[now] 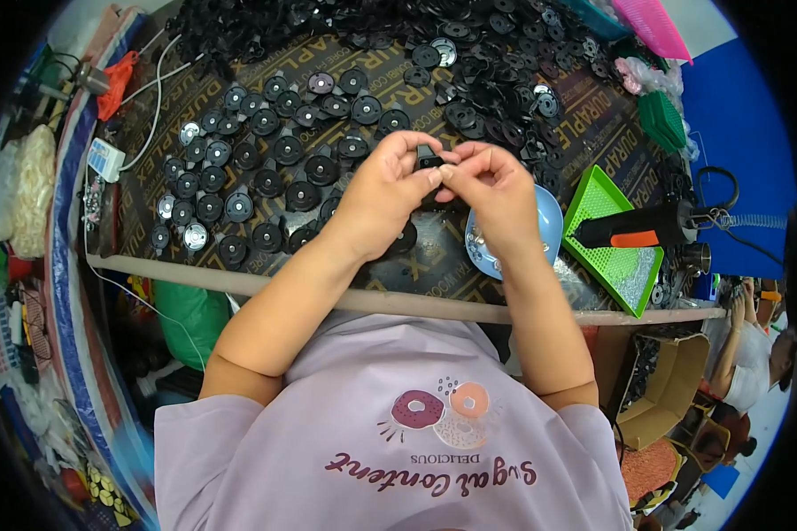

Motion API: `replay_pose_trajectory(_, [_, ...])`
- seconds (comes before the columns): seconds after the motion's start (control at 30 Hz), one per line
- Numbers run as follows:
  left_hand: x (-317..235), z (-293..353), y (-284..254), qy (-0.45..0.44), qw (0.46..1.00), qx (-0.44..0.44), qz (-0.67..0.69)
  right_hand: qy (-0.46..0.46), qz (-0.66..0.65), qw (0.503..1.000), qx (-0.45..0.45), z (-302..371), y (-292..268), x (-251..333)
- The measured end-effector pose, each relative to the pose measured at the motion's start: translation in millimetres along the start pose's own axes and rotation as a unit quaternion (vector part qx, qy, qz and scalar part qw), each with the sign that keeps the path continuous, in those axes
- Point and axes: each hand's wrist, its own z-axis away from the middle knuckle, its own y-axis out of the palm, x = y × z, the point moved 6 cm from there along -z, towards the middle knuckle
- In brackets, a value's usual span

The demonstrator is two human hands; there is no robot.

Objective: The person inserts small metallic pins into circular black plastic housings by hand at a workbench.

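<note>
Close together over the middle of the table, my left hand (383,193) and my right hand (498,193) pinch a small black plastic part (429,160) between their fingertips. Most of that part is hidden by the fingers. To the left, several round black discs (302,196), each with a small metal centre, are spread over the dark printed tabletop (434,281). Partly under my right wrist is a light blue plate (547,217) with small shiny pieces on it.
Heaped black parts (505,80) cover the far side. A green tray (607,181) stands right of the plate, with a black-and-orange electric screwdriver (629,232) across it on a coiled cord. At far left sits a white box (106,160); below right, an open carton (677,389).
</note>
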Motion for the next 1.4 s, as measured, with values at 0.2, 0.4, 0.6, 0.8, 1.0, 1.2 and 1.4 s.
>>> replay_pose_trajectory(0.2, [-13,3,-36,0.013,0.998,-0.046,0.037,-0.102,0.579,0.806,0.071,-5,-13,32])
replay_pose_trajectory(0.4, [-1,9,-42,-0.030,0.991,-0.046,0.126,-0.154,0.769,0.612,0.101,7,23,2])
replay_pose_trajectory(0.6, [-2,15,-57,-0.021,0.988,-0.056,0.145,-0.160,0.659,0.732,0.065,-6,14,14])
replay_pose_trajectory(0.8, [2,20,-59,-0.048,0.987,-0.053,0.145,-0.123,0.676,0.706,0.175,-12,26,-8])
replay_pose_trajectory(1.0, [2,24,-59,-0.052,0.987,-0.038,0.148,-0.060,0.723,0.656,0.210,-28,32,-8])
replay_pose_trajectory(1.2, [-3,33,-65,-0.048,0.985,-0.051,0.156,-0.078,0.632,0.719,0.277,-41,32,7])
replay_pose_trajectory(1.4, [-1,32,-66,-0.053,0.985,-0.037,0.161,-0.045,0.777,0.582,0.235,-43,27,-7])
